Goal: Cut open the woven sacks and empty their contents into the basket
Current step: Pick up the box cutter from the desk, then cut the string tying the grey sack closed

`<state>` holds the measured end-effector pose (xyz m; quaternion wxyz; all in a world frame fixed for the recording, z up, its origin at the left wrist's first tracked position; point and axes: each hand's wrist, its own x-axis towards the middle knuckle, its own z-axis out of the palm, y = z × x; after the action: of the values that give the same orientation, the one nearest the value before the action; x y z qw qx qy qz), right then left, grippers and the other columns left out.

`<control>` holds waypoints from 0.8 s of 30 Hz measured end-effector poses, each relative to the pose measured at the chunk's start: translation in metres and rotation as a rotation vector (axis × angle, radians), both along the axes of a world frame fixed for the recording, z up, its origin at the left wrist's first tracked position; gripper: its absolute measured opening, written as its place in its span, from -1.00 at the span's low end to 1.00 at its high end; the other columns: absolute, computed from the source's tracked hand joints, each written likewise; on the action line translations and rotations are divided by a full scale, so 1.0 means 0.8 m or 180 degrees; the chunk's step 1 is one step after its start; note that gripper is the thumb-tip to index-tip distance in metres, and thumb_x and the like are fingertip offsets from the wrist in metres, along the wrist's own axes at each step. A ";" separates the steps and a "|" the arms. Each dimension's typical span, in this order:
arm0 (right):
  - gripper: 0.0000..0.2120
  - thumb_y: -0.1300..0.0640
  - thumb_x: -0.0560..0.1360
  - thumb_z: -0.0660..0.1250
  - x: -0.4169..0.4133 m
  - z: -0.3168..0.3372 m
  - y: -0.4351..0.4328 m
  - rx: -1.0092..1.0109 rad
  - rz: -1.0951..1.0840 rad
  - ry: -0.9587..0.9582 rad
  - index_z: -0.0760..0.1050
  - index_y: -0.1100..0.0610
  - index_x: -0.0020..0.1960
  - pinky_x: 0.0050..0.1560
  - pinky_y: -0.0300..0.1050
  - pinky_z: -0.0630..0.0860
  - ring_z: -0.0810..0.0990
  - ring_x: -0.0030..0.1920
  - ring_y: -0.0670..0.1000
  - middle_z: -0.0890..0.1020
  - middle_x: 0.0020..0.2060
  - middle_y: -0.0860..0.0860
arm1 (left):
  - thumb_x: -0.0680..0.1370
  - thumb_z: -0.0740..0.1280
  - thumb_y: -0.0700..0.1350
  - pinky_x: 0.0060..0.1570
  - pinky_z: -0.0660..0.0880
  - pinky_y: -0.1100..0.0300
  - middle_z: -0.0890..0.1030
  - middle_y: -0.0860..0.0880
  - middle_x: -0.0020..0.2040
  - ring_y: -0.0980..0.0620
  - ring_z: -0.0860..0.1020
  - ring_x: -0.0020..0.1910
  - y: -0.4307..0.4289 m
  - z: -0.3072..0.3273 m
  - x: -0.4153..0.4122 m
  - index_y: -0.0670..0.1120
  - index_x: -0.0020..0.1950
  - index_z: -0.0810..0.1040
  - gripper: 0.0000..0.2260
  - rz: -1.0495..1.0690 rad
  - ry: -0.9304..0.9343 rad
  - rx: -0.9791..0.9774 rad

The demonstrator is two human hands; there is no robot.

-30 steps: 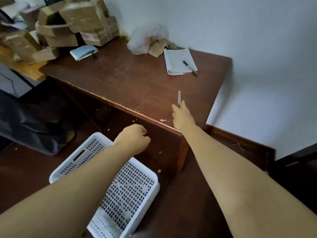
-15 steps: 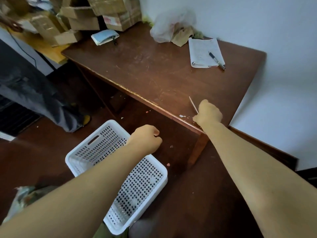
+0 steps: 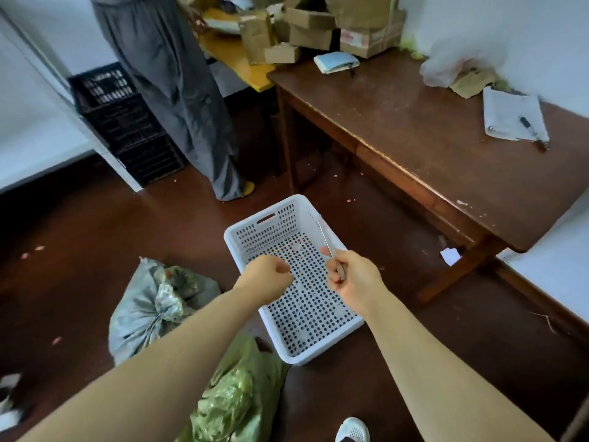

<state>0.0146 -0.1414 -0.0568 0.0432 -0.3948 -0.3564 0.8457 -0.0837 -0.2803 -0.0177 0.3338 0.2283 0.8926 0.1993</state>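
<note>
Over the white basket (image 3: 248, 237), the right hand (image 3: 357, 282) grips a slim metal knife (image 3: 328, 244), its long thin blade pointing up and away toward the far rim. The left hand (image 3: 266, 275) is a curled fist holding nothing. The basket is rectangular perforated plastic on the floor. Beside it slump a tied grey woven sack (image 3: 143, 307) and a crinkled green sack (image 3: 236, 393). A scuffed wooden worktop (image 3: 414, 138) stands to the right.

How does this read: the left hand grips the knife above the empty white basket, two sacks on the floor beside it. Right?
In the head view the right hand grips the knife; the left hand is curled and holds nothing. The rest stands: above the empty white basket, with the grey sack and green sack on the floor beside it.
</note>
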 end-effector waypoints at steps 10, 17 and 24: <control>-0.83 0.23 0.62 0.17 -0.058 0.003 -0.316 -0.0422 -0.0314 0.0233 0.44 0.12 -0.13 -0.53 -0.32 0.33 0.42 -0.46 -0.12 0.49 -0.39 -0.01 | 0.50 0.32 -0.19 -0.28 0.44 0.23 0.57 -0.01 -0.26 0.01 0.52 -0.28 -0.375 -0.013 -0.065 -0.09 -0.07 0.67 -0.87 0.0695 -0.0043 0.0214; -0.78 0.29 0.62 0.02 -0.087 -0.007 -0.462 -0.0671 0.0009 -0.0110 0.45 0.24 0.03 -0.55 -0.27 0.23 0.32 -0.51 -0.09 0.44 -0.32 0.05 | 0.46 0.27 -0.23 -0.41 0.27 0.23 0.48 -0.06 -0.30 0.00 0.36 -0.40 -0.532 -0.032 -0.119 0.00 -0.21 0.53 -0.85 0.0950 -0.0170 0.0018; -0.68 0.35 0.63 0.07 -0.121 -0.021 -0.494 -0.0395 0.0097 -0.0199 0.34 0.36 0.36 -0.48 -0.28 0.34 0.36 -0.40 -0.09 0.53 -0.26 0.09 | 0.50 0.29 -0.23 -0.36 0.23 0.25 0.43 -0.05 -0.20 0.03 0.35 -0.20 -0.578 -0.061 -0.149 -0.03 -0.23 0.40 -0.85 0.1172 -0.0297 0.0031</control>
<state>-0.0823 -0.5366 -0.0733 -0.0054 -0.4174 -0.3104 0.8540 -0.2031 -0.7429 -0.0662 0.3316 0.0532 0.9019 0.2718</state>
